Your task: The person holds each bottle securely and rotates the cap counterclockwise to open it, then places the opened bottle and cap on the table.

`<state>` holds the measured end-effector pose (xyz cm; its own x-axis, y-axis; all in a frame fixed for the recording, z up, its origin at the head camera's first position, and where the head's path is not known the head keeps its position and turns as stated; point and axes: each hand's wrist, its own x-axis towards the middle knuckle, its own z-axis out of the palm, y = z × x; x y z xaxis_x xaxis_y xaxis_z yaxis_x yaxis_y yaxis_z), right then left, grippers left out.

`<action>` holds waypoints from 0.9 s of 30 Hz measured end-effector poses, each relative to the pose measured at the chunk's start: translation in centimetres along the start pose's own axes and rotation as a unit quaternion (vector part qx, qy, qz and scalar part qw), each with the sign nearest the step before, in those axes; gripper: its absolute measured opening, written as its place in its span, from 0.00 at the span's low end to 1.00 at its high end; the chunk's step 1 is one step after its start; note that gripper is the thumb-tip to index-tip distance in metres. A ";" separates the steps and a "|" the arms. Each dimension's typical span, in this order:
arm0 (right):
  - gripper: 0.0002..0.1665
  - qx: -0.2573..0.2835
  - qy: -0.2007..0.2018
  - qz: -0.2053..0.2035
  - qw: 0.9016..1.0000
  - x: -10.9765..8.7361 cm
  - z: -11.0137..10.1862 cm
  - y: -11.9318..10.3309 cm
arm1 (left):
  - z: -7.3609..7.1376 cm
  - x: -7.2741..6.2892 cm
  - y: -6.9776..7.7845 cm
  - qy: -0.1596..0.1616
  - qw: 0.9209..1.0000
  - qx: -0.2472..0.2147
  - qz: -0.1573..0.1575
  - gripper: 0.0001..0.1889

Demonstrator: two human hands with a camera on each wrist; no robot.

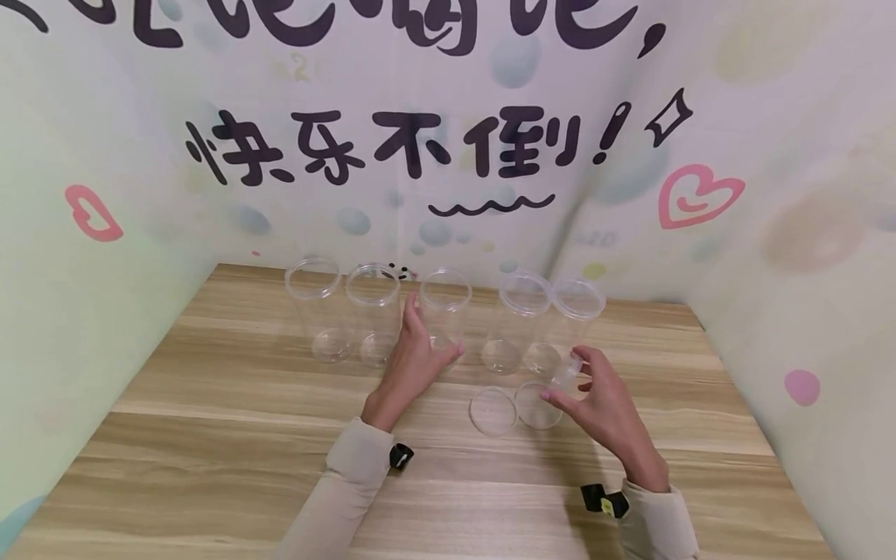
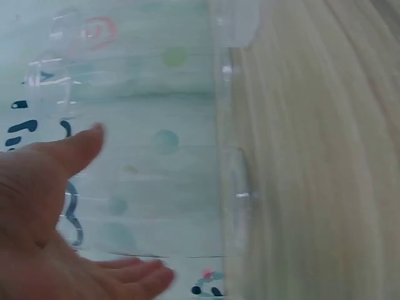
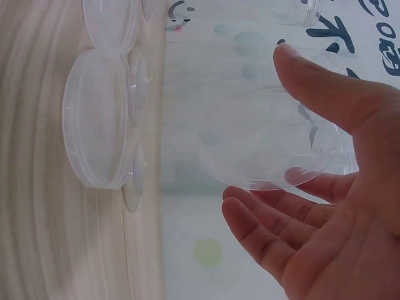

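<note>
Several tall clear plastic cups stand upright in a row. My left hand (image 1: 418,354) is at the middle cup (image 1: 446,303), thumb and fingers spread on either side. In the left wrist view the left hand (image 2: 81,219) has its fingers nearly straight beside the cup (image 2: 240,203); firm contact cannot be made out. My right hand (image 1: 605,400) holds a clear round lid (image 1: 565,373) by its edge, in front of the rightmost cup (image 1: 579,299). In the right wrist view the lid (image 3: 262,140) is between the thumb and fingers of the right hand (image 3: 337,219).
Two clear lids, a left one (image 1: 493,411) and a right one (image 1: 539,406), lie side by side on the wooden table (image 1: 231,467). Left of the middle cup stand two more cups. A printed cloth (image 1: 392,225) rises behind the row.
</note>
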<state>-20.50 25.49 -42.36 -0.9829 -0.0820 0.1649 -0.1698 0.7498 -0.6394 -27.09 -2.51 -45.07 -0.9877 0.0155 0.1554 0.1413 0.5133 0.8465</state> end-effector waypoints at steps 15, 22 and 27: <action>0.47 -0.005 -0.009 0.014 1.000 -0.1 -0.1 0.4 | -2.9 -3.4 3.9 -0.121 0.962 0.244 -0.031 0.34; 0.46 -0.001 -0.008 0.006 1.000 -0.1 0.1 0.6 | -2.9 -4.3 5.4 -0.102 0.938 0.330 0.000 0.24; 0.45 -0.002 -0.008 0.004 1.000 -0.1 0.3 0.8 | -1.8 -4.1 5.4 -0.119 0.963 0.227 0.086 0.18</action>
<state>-20.55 25.93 -43.10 -0.9853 -0.0856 0.1477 -0.1610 0.7532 -0.6378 -22.13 -1.36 -40.24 -0.9475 0.3020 0.1056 0.3130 0.8069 0.5009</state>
